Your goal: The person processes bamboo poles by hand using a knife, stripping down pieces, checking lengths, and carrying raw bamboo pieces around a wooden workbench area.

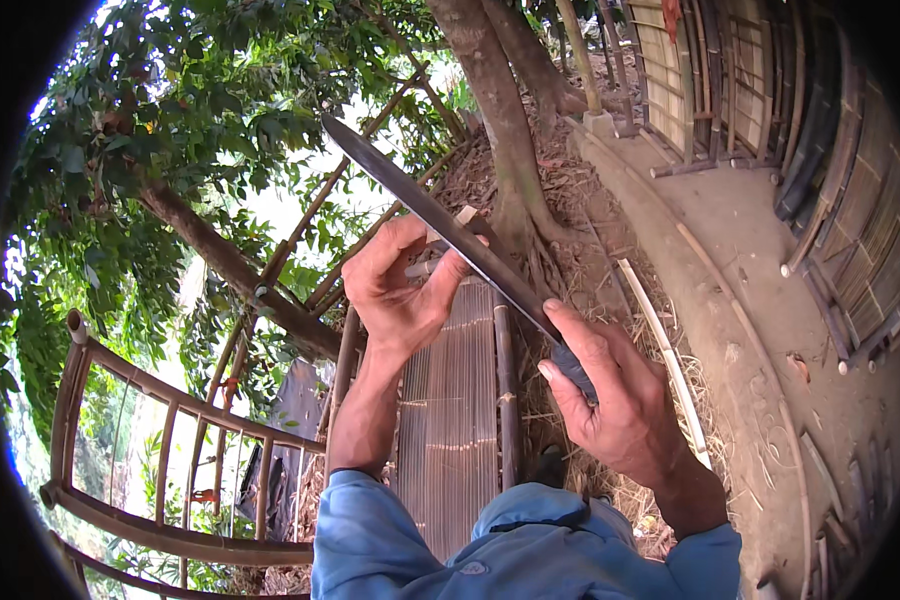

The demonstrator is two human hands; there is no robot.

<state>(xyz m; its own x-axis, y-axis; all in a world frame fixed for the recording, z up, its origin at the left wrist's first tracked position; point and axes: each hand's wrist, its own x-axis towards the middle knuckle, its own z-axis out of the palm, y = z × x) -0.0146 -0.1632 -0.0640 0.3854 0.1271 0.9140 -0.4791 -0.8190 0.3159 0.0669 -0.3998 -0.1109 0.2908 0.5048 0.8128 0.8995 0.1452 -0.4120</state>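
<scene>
R hand (615,400) — fingers clamped on knife (410,197) by handle (574,371); L hand (400,295) — fingers pinched on sm. wood pc (466,214) beside knife, near far edge of slatted tabletop (450,410).

A slatted bamboo table (450,410) stands at lower centre; right of it, dirt ground (760,290) bears straw (542,435) and a pale strip (663,340).

Leafy trees (505,130), bamboo railing (173,400), earthen floor (715,210), daylight
</scene>
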